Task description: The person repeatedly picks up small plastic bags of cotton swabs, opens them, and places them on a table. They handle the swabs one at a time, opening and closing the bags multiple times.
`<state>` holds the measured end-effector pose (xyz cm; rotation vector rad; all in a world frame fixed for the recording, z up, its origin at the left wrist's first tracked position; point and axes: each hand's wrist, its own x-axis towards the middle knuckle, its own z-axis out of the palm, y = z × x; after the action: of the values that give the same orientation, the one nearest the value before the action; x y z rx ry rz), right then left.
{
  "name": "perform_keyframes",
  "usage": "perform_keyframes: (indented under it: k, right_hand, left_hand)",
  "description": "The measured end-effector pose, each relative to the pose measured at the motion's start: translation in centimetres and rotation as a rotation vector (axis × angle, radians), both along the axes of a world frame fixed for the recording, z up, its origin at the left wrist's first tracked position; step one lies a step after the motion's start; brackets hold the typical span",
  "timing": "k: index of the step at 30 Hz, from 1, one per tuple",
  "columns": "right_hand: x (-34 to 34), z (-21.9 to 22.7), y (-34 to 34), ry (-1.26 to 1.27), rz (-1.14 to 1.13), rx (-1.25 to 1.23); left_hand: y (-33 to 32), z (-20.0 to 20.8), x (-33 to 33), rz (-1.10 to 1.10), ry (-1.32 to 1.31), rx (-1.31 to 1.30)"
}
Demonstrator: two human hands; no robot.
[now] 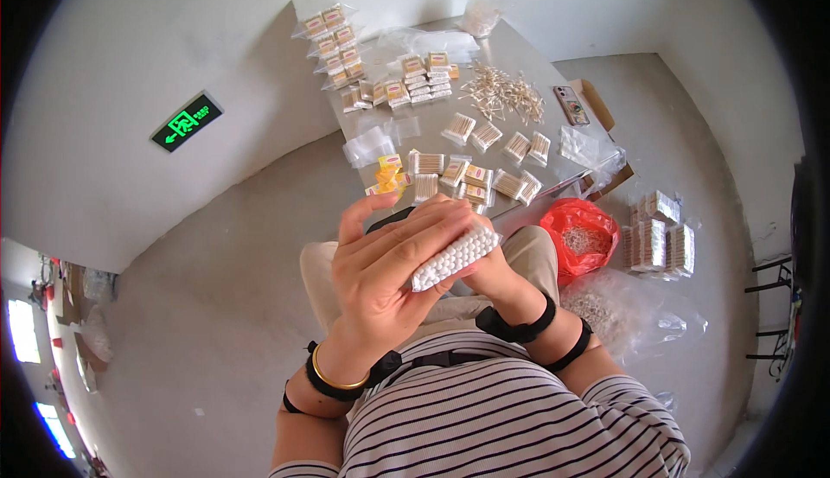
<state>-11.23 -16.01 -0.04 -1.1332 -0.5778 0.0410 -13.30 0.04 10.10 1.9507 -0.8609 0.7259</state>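
Observation:
Over my lap, a pack of cotton swabs [456,259] is pressed between my two hands, its rows of white tips turned up toward me. My left hand [380,262] lies along one side with the fingers stretched across the pack and the thumb side against it. From the other side my right hand [491,272] grips it; most of its fingers are hidden behind the pack and the left hand. Just beyond the hands, small clear packs of swabs [425,188] and yellow cards [388,175] lie at the table's near edge.
The grey table [346,132] carries stacked swab packs [335,46], loose swabs [503,93], empty clear bags [370,146] and a phone [571,105]. On the right stand a red bag of swabs [579,236], a large clear bag [618,309] and piled swab bundles [659,240].

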Motion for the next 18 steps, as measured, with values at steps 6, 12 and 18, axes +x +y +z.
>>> perform_keyframes:
  k: [6, 12, 18]
  right_hand:
    - [0.0, 0.4, 0.3, 0.010, 0.075, -0.016]
    - [0.4, 1.9, 0.4, -0.145, 0.066, -0.059]
    - [-0.3, 2.2, -0.1, -0.090, 0.095, -0.073]
  left_hand:
    - [0.0, 0.4, -0.8, 0.016, 0.013, 0.012]
    - [0.2, 0.0, -1.3, 0.005, 0.030, 0.017]
    - [-0.1, -0.3, -1.7, -0.021, 0.032, 0.004]
